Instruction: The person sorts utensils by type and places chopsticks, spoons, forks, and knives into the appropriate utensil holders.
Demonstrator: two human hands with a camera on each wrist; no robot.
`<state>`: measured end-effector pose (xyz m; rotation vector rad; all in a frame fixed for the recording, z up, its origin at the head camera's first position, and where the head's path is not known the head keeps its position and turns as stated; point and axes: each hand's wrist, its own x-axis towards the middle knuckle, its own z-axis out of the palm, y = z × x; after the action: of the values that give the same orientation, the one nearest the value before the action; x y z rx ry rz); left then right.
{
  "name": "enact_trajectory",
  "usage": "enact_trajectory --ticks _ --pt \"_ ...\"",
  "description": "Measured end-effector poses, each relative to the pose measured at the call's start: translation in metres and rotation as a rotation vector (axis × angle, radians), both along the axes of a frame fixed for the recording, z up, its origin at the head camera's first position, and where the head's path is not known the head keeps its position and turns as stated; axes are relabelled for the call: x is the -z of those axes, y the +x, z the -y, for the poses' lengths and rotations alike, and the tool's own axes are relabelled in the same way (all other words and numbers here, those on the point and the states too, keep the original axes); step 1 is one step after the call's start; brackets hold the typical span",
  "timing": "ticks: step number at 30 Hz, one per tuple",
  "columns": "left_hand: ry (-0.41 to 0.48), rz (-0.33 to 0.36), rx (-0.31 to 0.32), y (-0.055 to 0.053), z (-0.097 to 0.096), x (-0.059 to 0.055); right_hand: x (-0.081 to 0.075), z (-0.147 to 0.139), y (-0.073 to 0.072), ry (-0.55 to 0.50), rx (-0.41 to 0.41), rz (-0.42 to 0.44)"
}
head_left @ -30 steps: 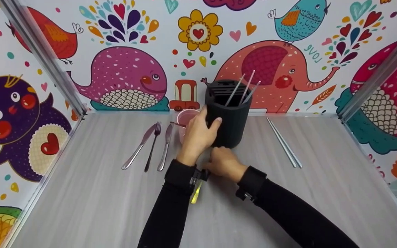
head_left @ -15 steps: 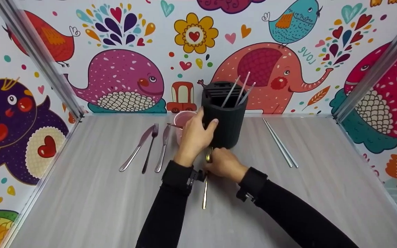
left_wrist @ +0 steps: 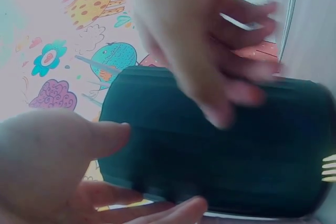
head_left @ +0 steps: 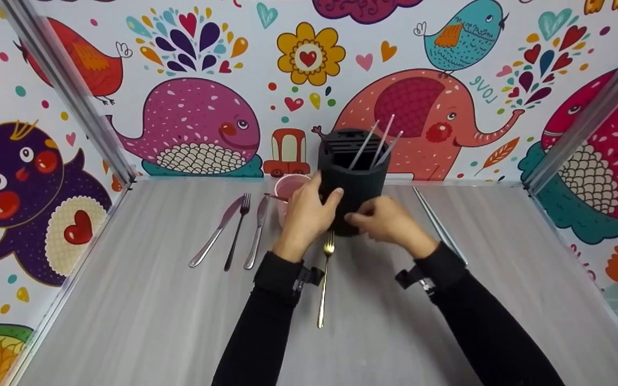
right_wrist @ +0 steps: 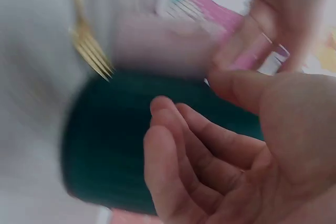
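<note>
Just moved up from the gold fork (head_left: 324,284) to the front of the black holder (head_left: 359,183) with the right grip (head_left: 389,221): loose, softly bent, pinching nothing, hard to tell if touching. Still holding the holder's left side with the left grip (head_left: 309,214), thumb in front. Now leaving the fork on the table (head_left: 142,295), prongs by the holder's foot. Seemingly busy with the holder, not the fork.

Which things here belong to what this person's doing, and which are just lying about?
In use, apparently:
black holder, gripped by the left hand
three thin sticks in it

Seemingly idle:
gold fork
dark fork
two knives
chopsticks
pink cup
</note>
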<state>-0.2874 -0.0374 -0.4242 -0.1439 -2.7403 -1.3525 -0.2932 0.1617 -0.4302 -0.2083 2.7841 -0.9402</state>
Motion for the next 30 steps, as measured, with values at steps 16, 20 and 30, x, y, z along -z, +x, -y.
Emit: enact_trajectory --ticks 16,20,30 --pt "-0.039 -0.029 -0.016 0.022 0.003 0.010 0.036 -0.042 -0.032 -0.520 0.097 -0.294" --pt "-0.034 -0.044 -0.001 0.028 0.001 0.014 0.052 -0.045 -0.035 -0.589 0.059 -0.286" --pt "-0.244 -0.034 0.139 0.049 0.013 0.027 0.047 -0.039 -0.054 -0.655 -0.013 -0.285"
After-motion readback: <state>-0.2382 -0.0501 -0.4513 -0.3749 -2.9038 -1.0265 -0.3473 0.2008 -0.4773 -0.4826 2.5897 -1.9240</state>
